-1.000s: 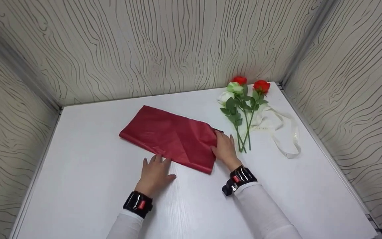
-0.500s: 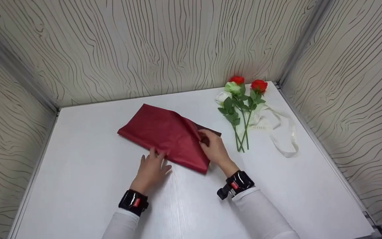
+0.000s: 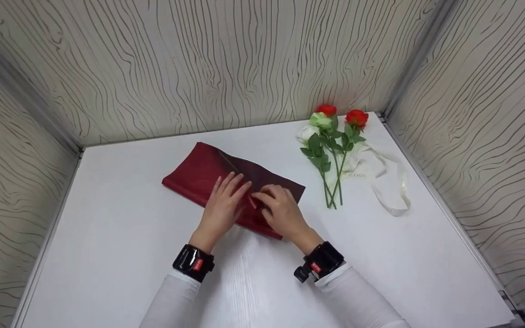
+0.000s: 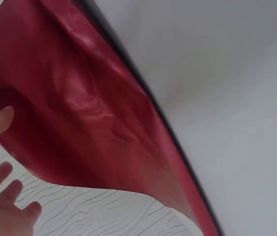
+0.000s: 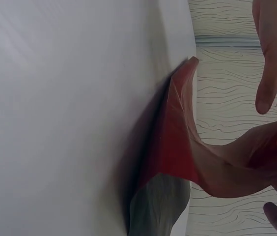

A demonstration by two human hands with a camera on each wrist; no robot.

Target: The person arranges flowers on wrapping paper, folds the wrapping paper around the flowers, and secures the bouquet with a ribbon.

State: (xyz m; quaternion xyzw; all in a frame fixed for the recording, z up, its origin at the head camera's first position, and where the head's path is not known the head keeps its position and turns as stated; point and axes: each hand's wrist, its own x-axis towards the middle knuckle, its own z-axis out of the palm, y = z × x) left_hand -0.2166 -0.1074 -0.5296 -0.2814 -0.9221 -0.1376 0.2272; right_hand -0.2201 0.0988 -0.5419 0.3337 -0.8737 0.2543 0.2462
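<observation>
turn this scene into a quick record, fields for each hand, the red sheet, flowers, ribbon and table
left hand: fingers extended over the red sheet
right hand: pinching part of the sheet
sheet: folded, darker face showing at right
flowers: two red, one pale green, one white, lying right of the sheet
ribbon: white, loose, beside the flowers
table: white
</observation>
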